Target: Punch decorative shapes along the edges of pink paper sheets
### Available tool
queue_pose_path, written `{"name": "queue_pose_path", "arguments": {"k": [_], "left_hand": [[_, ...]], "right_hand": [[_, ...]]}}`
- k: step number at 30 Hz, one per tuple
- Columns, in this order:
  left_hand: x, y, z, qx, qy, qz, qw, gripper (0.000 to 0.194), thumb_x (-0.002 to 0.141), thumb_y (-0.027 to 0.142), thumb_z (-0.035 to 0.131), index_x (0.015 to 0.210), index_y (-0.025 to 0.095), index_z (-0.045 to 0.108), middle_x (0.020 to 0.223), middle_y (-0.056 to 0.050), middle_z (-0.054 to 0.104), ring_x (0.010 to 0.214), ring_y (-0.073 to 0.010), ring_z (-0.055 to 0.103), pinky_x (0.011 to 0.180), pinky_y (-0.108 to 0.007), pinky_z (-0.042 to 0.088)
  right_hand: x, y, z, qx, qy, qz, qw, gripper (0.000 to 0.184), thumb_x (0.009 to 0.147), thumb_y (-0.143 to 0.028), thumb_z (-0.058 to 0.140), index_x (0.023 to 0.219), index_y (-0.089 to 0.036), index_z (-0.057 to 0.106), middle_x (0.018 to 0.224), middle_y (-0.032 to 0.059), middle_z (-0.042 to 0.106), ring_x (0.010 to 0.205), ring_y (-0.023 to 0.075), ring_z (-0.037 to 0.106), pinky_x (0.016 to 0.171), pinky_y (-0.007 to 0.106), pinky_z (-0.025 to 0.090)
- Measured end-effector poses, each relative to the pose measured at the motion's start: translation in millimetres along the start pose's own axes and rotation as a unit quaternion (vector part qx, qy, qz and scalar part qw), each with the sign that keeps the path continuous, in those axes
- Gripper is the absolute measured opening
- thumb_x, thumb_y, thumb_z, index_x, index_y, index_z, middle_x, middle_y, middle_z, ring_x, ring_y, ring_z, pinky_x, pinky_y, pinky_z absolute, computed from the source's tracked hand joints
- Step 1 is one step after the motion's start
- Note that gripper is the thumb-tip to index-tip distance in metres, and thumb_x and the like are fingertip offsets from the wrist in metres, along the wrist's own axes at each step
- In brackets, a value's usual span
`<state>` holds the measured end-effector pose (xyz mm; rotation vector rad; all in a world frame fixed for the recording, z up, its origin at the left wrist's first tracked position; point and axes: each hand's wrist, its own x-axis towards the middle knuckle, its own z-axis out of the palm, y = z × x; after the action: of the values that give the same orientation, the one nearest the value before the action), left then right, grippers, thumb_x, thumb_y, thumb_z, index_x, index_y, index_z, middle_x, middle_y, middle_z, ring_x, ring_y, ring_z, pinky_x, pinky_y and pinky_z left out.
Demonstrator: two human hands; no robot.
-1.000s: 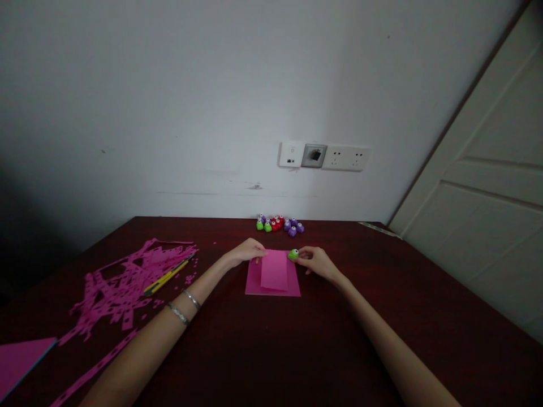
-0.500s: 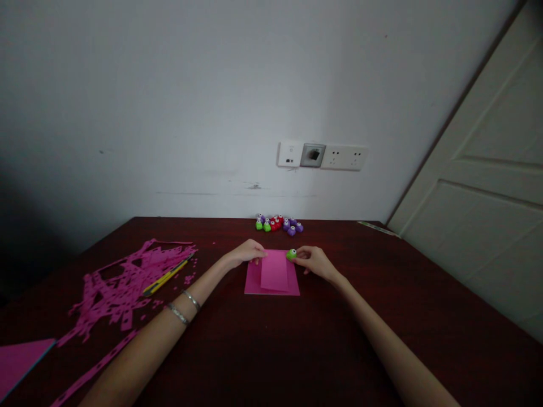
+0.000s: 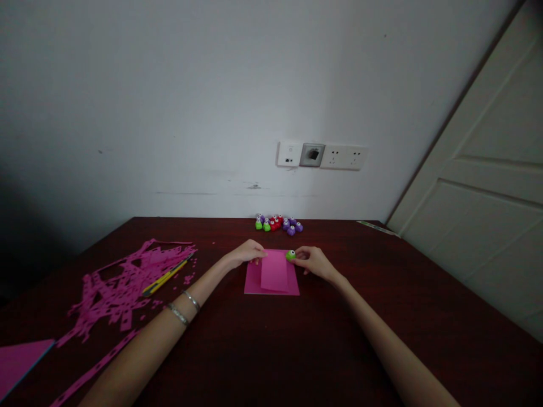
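My left hand point(image 3: 249, 251) pinches the upper left edge of a small pink paper point(image 3: 274, 272). Beneath that paper lies a larger pink sheet or pad point(image 3: 253, 281), flat on the table. My right hand point(image 3: 314, 261) has its thumb and fingers closed around a small green craft punch point(image 3: 291, 255) with a white, eye-like top. The punch sits at the small paper's upper right corner; whether the paper is inside its slot I cannot tell.
Several green, red and purple craft punches point(image 3: 278, 224) stand near the wall. On the left are punched pink paper scraps point(image 3: 123, 282), a yellow utility knife point(image 3: 167, 275) and a pink sheet stack point(image 3: 21, 362). A thin strip point(image 3: 377, 228) lies at the back right.
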<state>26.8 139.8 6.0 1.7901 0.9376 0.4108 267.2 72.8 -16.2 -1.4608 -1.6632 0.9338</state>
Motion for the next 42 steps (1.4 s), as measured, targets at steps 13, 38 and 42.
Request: {"name": "queue_pose_path", "arguments": {"k": [13, 38, 42], "left_hand": [[2, -3, 1.7, 0.018, 0.013, -0.005, 1.000, 0.020, 0.067, 0.030, 0.056, 0.056, 0.013, 0.057, 0.047, 0.001, 0.053, 0.043, -0.0072, 0.044, 0.044, -0.020, 0.029], [-27, 27, 52.2, 0.415, -0.049, 0.000, 0.909, 0.094, 0.072, 0.070, 0.041, 0.140, 0.008, 0.020, 0.147, -0.023, 0.000, 0.133, -0.0405, -0.001, 0.102, -0.054, 0.013], [-29, 25, 56.6, 0.450, -0.081, -0.034, 0.889, 0.098, 0.071, 0.074, 0.035, 0.142, 0.011, 0.011, 0.147, -0.020, -0.003, 0.133, -0.0392, -0.005, 0.103, -0.057, 0.008]], "right_hand": [[0, -1, -1, -0.029, -0.033, -0.028, 0.999, 0.037, 0.069, -0.042, 0.066, 0.092, -0.013, 0.065, 0.075, 0.0035, 0.062, 0.057, 0.0094, 0.054, 0.036, 0.015, 0.047], [-3, -5, -2, -0.073, -0.067, -0.044, 0.994, 0.032, 0.071, -0.040, 0.064, 0.089, -0.014, 0.068, 0.078, 0.0038, 0.058, 0.060, 0.0109, 0.055, 0.037, 0.017, 0.048], [-5, -9, -3, -0.069, -0.077, -0.043, 0.994, 0.034, 0.072, -0.041, 0.063, 0.091, -0.014, 0.067, 0.075, 0.0030, 0.058, 0.059, 0.0108, 0.054, 0.038, 0.018, 0.047]]}}
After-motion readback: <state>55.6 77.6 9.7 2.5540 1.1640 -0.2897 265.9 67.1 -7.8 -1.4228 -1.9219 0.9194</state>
